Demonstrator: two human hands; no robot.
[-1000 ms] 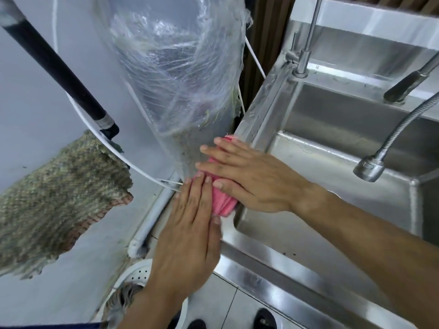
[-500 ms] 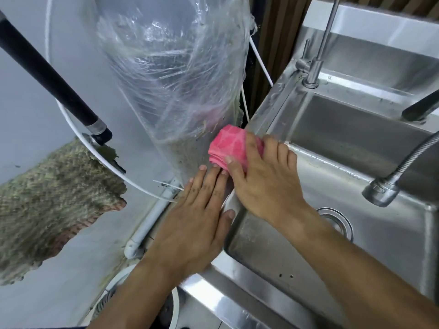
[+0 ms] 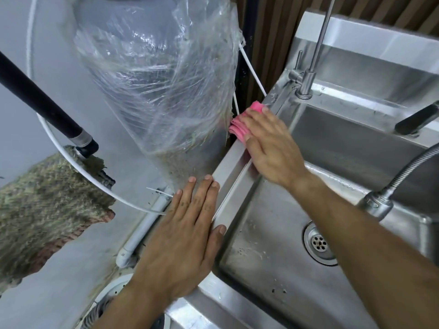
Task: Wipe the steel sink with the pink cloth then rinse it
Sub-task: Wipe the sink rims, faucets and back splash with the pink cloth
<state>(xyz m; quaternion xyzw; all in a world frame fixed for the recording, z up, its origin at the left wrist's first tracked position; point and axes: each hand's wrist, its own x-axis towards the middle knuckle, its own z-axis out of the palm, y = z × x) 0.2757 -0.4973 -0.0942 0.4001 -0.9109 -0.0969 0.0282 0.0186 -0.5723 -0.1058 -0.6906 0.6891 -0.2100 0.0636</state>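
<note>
No text, label, brand, number or sign can be read anywhere in the frame.

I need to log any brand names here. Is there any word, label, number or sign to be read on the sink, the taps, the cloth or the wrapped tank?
None: no readable text shows on the steel sink, the taps, the pink cloth or the plastic-wrapped tank.
</note>
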